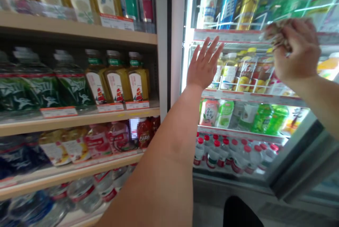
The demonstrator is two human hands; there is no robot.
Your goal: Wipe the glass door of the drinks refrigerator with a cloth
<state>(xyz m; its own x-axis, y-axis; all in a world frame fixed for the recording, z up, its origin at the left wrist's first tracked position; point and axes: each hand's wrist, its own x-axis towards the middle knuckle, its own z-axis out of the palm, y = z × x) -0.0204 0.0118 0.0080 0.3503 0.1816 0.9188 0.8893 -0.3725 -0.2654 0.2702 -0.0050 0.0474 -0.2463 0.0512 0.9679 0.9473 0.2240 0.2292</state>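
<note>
My left hand reaches forward with its fingers spread, at the left side of a lit drinks cooler. It holds nothing, and I cannot tell whether it touches a surface. Higher up and to the right, my right hand is closed around a crumpled brown-and-white cloth, slightly blurred. The cloth is in front of the price rail below the top row of cans. Behind the hands stand a blue can, a gold can and bottles with yellow caps.
Lower cooler shelves hold green bottles and several red-capped bottles. A grey door frame slants at lower right. On the left, a wooden-edged shelf carries juice bottles and large dark-green bottles. Something black shows below.
</note>
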